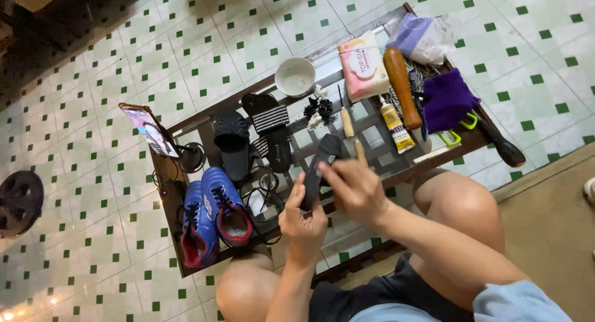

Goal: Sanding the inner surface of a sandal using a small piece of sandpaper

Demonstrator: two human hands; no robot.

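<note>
The right hand (354, 187) covers much of the black sandal (321, 168), its grip hard to make out. The left hand (304, 218) grips the sandal's near end, above the desk (471, 142).

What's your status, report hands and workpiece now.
Left hand grips black flat sandal from below. Right hand holds its upper edge, wooden-handled tool alongside. Blue-and-red lace-up shoes nearby on low glass-topped table, clear of hands.

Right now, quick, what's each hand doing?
Left hand: closed, holding the black sandal from below.
Right hand: closed on the sandal's upper end; a wooden-handled tool pokes out by it.
</note>
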